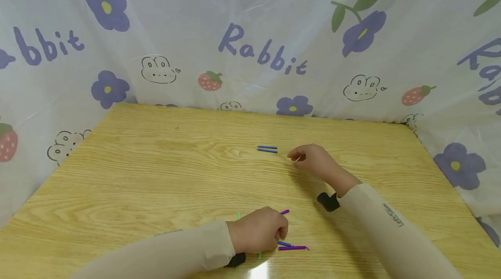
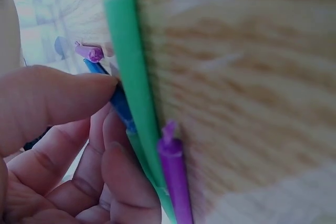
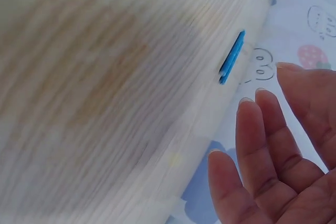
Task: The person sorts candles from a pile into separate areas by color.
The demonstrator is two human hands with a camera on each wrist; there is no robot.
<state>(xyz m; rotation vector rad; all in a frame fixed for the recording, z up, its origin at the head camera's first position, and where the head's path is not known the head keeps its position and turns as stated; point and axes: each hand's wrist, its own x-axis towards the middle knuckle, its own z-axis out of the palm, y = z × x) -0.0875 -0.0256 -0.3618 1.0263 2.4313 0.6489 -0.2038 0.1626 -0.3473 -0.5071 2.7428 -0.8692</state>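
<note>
My left hand [image 1: 259, 229] is low over the near part of the table, thumb and finger pinching a blue candle [image 2: 122, 104]. Close around it lie other thin candles: a long green candle [image 2: 132, 61] and a purple candle [image 2: 175, 182] in the left wrist view, and another purple candle [image 1: 292, 248] just right of the fingers in the head view. The hand covers part of this group. Farther back, my right hand [image 1: 316, 162] hovers with loosely bent fingers and nothing in them. Left of its fingertips, two blue candles [image 1: 267, 151] lie side by side, nearly parallel.
The wood-grain table [image 1: 156, 174] stretches back to a white curtain [image 1: 258, 13] printed with flowers, rabbits and strawberries, which hangs along the back and both sides. A black strap [image 1: 328, 202] shows at my right wrist.
</note>
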